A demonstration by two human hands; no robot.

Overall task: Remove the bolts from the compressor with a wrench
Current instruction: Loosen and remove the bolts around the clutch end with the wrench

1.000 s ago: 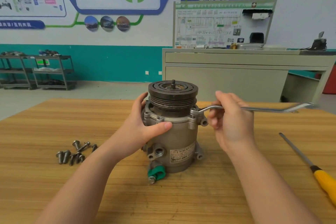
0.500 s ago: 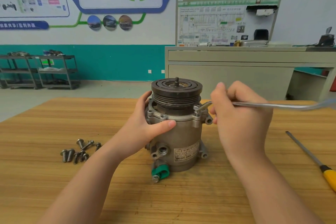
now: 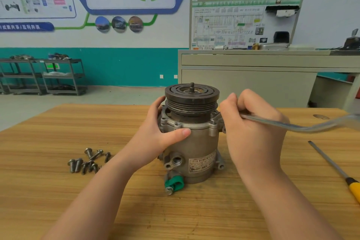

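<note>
Bolt removal in progress: left hand grips the compressor; right hand grasps the wrench, its head hidden. Next, probably reseat it on a flange bolt.

A screwdriver with a yellow handle lies on the wooden table, right of the right hand. Beyond the hands stand a grey cabinet with a wiring board, and metal shelves far left.
</note>
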